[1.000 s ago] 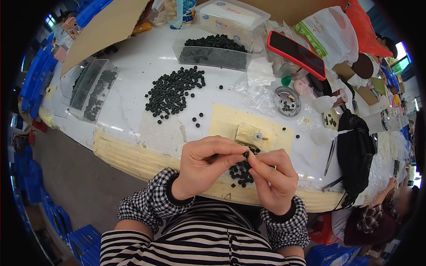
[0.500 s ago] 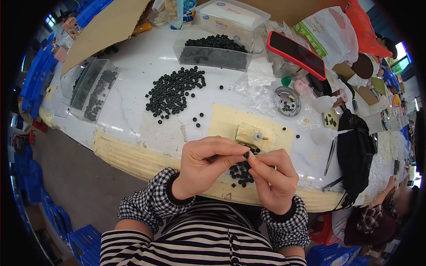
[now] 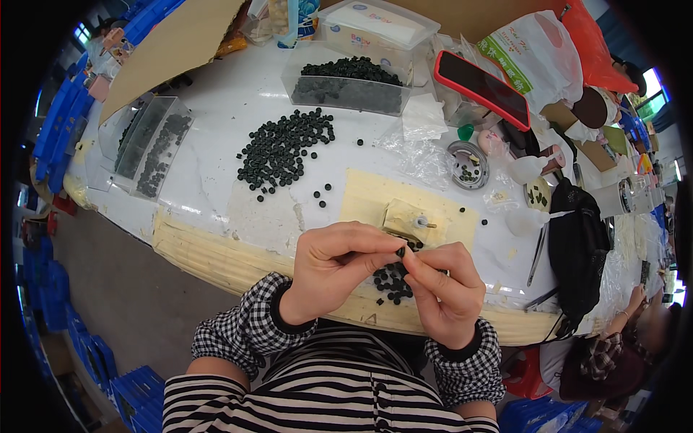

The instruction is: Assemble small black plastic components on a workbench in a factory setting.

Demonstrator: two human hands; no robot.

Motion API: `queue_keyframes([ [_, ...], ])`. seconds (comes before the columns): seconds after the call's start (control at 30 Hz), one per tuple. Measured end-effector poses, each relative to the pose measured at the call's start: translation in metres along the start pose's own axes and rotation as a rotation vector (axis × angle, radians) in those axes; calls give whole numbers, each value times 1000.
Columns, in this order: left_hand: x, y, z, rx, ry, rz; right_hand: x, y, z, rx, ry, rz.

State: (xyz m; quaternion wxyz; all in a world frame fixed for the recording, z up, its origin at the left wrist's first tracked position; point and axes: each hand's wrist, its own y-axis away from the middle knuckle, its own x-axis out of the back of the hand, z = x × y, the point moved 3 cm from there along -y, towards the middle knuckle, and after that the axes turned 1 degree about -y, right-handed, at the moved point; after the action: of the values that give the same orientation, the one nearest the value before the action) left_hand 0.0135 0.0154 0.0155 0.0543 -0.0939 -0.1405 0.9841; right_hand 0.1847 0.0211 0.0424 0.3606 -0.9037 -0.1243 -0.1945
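Note:
Between the fingertips of both hands sits a small round black part [image 3: 401,252], too small to tell its exact kind. My left hand [image 3: 339,263] pinches it from the left with thumb and forefinger. My right hand [image 3: 446,285] pinches at its other side, fingers curled. Just beyond the hands, a small block wrapped in yellowish tape [image 3: 401,218] with a metal peg [image 3: 426,222] stands on a cream sheet [image 3: 361,195]. Below and behind the fingers lie several loose black parts [image 3: 394,283], partly covered by the hands.
A wide pile of black parts [image 3: 278,155] spreads left of centre. Behind it stands a clear bin of black parts [image 3: 350,97]; a divided clear tray [image 3: 141,148] is at far left. A red-framed phone [image 3: 482,88], a black cloth bag [image 3: 580,242] and tweezers [image 3: 537,256] lie rightward. Another person [image 3: 613,353] sits at right.

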Motion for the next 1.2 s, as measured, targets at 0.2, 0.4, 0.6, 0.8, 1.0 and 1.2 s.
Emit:
queue_keyframes([
  [0.2,0,0,-1,-14,2,6,0,0,0,4,0,4],
  [0.4,13,-2,1,44,-229,71,3,-2,-4,-43,64,26],
  [0.6,42,-10,7,5,-974,64,8,2,0,-72,70,101],
  [0.8,43,-13,17,51,-949,150,7,3,0,-80,64,107],
  [1.0,39,-8,9,511,598,269,8,3,-1,-86,63,104],
  [1.2,19,-2,11,628,784,251,8,3,1,-73,88,124],
])
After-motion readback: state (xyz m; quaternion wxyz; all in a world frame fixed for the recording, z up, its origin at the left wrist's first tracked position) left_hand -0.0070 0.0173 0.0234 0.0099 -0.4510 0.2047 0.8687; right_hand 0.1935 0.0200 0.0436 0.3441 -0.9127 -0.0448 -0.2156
